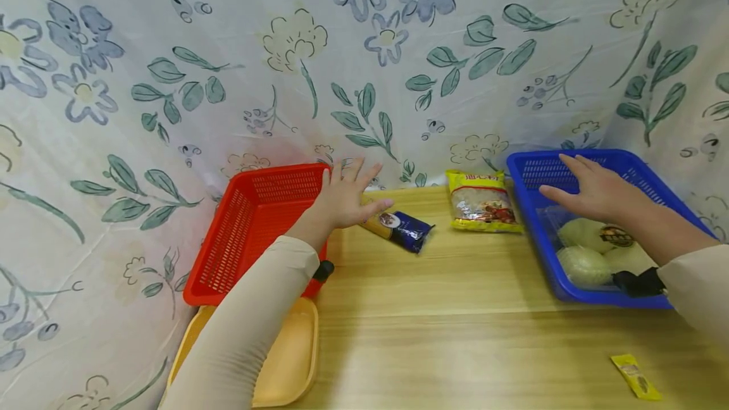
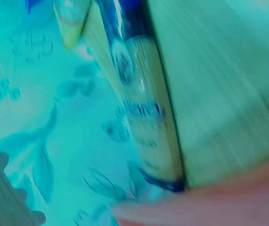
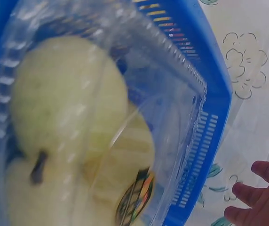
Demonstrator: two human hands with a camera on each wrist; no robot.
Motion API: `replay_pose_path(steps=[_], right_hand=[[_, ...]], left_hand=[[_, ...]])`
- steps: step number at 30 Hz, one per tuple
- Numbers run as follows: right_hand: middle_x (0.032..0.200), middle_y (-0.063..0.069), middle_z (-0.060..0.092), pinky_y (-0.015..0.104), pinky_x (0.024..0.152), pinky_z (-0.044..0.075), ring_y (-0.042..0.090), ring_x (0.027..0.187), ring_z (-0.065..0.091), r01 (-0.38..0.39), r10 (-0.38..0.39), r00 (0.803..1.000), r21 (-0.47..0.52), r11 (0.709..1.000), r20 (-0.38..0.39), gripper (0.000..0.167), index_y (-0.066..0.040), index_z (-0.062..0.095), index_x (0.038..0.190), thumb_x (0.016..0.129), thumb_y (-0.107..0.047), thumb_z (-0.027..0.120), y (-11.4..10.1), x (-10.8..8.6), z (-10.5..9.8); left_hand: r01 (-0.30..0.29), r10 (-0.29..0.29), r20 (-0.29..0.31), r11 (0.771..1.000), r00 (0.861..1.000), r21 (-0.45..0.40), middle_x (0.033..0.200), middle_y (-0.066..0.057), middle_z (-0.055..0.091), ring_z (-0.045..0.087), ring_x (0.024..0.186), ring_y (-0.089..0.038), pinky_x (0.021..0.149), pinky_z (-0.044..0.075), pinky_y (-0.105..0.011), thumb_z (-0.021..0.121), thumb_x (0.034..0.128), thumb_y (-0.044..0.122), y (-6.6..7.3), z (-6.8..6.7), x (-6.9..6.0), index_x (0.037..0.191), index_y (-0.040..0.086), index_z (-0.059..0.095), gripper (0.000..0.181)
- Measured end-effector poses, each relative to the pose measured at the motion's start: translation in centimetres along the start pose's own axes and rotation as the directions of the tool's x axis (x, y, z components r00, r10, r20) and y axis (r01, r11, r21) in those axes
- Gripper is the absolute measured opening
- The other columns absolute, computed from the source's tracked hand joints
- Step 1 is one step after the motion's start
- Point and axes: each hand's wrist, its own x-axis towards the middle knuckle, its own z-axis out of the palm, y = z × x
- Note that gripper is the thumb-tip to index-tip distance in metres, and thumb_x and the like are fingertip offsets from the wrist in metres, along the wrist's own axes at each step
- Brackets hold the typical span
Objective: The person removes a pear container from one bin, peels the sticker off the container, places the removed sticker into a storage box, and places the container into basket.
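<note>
1. Noodle packet [image 1: 401, 231] lies on the desk [image 1: 444, 340], left of the blue basket [image 1: 604, 297]; slim and tan, with dark blue ends and an oval emblem.
2. Left hand [image 1: 343, 202], well left of the blue basket, spreads its fingers, grasping nothing; its thumb overlaps the packet's near end from above, and whether they touch I cannot tell.
3. Right hand [image 1: 604, 192] hangs over the blue basket, released, fingers extended.
4. Pale green, round fruits [image 3: 68, 99] sit inside the blue basket in a clear box [image 3: 170, 89]; one bears a dark label.
5. Yellow bag [image 1: 484, 203] is just left of the blue basket.
</note>
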Motion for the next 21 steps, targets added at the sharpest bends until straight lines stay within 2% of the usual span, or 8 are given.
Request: replay_pose_path(steps=[5, 10, 14, 17, 21], right_hand=[[0.161, 0.043, -0.002, 0.083, 0.107, 0.012, 0.066, 0.145, 0.004, 0.012, -0.012, 1.0, 0.051, 0.999, -0.001, 0.104, 0.001, -0.006, 0.161, 0.1, -0.067, 0.043, 1.1, -1.3, -0.4], [0.16, 0.044, 0.002, 0.082, 0.106, 0.013, 0.067, 0.144, 0.006, 0.022, -0.021, 1.0, 0.087, 0.996, -0.014, 0.1, 0.004, -0.005, 0.161, 0.103, -0.061, 0.044, 2.5, -2.4, -0.4], [0.159, 0.045, 0.002, 0.083, 0.103, 0.015, 0.069, 0.141, 0.008, -0.011, 0.016, 0.999, 0.108, 0.994, -0.043, 0.1, 0.005, -0.006, 0.16, 0.103, -0.061, 0.043, 3.9, -3.1, 0.3], [0.158, 0.046, 0.003, 0.084, 0.101, 0.017, 0.07, 0.139, 0.01, -0.045, 0.057, 0.994, 0.126, 0.991, -0.091, 0.097, 0.006, -0.003, 0.16, 0.104, -0.06, 0.042, 4.7, -3.8, 0.9], [0.158, 0.045, 0.003, 0.085, 0.099, 0.02, 0.072, 0.137, 0.014, -0.076, 0.101, 0.983, 0.157, 0.985, -0.156, 0.091, 0.006, -0.002, 0.16, 0.106, -0.054, 0.04, 5.9, -4.7, 1.6]], left_hand=[[-0.113, 0.112, 0.025, 0.994, 0.993, 0.011, 0.174, 0.0, -0.005, -0.009, 0.158, -0.044, 0.125, -0.001, -0.067, 0.033, 0.0918, 0.082, 2.9, 0.4, 0.6, 0.163, 0.043, 0.005, 0.086], [-0.193, 0.194, 0.031, 0.981, 0.98, -0.027, 0.174, 0.001, -0.006, -0.007, 0.16, -0.041, 0.126, 0.001, -0.064, 0.034, 0.0937, 0.08, 5.7, 1.5, 1.0, 0.163, 0.043, 0.003, 0.085], [-0.24, 0.242, 0.028, 0.968, 0.97, -0.067, 0.174, 0.0, -0.003, -0.004, 0.16, -0.039, 0.128, 0.004, -0.06, 0.034, 0.0954, 0.078, 8.0, 2.7, 1.3, 0.163, 0.043, 0.002, 0.083], [-0.258, 0.266, 0.057, 0.959, 0.962, -0.115, 0.174, 0.004, -0.008, -0.007, 0.16, -0.035, 0.129, 0.002, -0.057, 0.033, 0.0961, 0.078, 9.9, 3.4, 1.4, 0.161, 0.047, -0.004, 0.081], [-0.274, 0.297, 0.077, 0.936, 0.952, -0.22, 0.172, 0.007, -0.013, -0.011, 0.16, -0.031, 0.129, 0.002, -0.056, 0.033, 0.0975, 0.076, 12.5, 4.2, 1.7, 0.158, 0.051, -0.009, 0.078]])
